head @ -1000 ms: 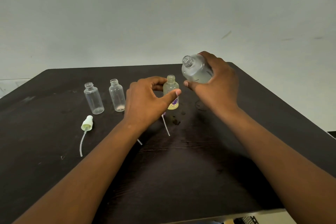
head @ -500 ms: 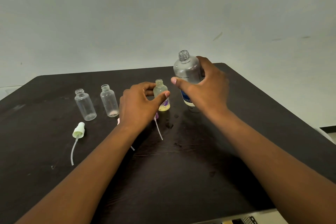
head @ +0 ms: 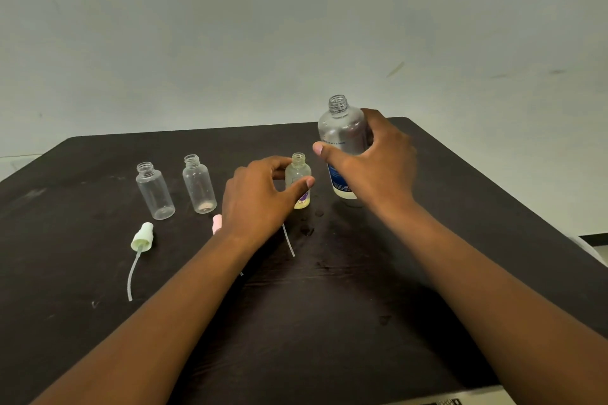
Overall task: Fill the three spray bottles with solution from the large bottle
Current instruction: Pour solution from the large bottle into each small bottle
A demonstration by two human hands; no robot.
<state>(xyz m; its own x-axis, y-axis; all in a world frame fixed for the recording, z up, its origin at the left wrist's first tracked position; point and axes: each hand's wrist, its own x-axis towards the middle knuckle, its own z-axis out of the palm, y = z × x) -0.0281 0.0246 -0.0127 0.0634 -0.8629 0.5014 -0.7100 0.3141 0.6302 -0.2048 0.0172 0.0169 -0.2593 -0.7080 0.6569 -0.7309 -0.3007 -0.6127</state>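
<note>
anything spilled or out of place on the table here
Yes. Small wet drops dot the dark table just in front of the yellow-labelled spray bottle the left hand holds, which suggests spilled solution. The large bottle stands upright in the right hand.

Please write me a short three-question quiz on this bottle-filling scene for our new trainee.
1. True or false: the large bottle stands upright with its cap off.
2. Which small bottle does the left hand hold: A, the left clear one; B, the middle clear one; C, the yellowish one?
3. What does the right hand grip?

Key: 1 true; 2 C; 3 the large bottle.
</note>
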